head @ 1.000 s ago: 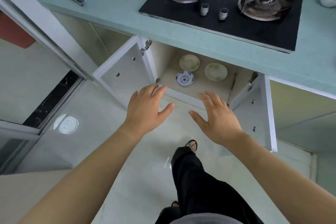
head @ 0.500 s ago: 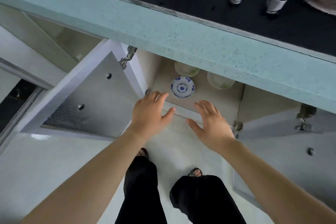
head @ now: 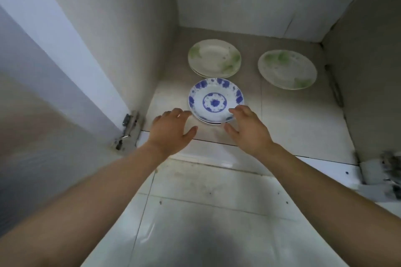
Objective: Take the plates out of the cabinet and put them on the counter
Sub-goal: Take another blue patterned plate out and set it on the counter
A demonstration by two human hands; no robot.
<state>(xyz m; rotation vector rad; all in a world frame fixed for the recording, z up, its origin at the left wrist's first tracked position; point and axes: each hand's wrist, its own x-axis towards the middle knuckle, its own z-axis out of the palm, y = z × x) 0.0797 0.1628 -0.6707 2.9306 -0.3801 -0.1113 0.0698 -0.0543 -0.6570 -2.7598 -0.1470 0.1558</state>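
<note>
Nearest me, over the pale floor tiles, both forearms stretch fwd toward the open cabinet. At its front lip, my left hand is palm-down, fingers loosely spread and thumb out to the side, holding nothing. My right hand mirrors it, also slack and empty.

Between them, near the front of the cabinet floor and left of centre, sits the blue-and-white plate. It's small and round, w/ a blue medallion in the middle and blue blotches round the rim. A second rim peeks out under its front edge, so it rests on another plate. My left fingertips are just beside its left rim. My right fingertips overlap its front-right rim, but can't tell if they touch.

Further in, a left green-patterned plate lies just behind the blue one. It's off-white w/ soft green patches, w/ another rim showing beneath. A right green-patterned plate w/ the same look lies apart to the right, toward the back wall.

To the left the door stands swung out, a metal hinge at its foot.
</note>
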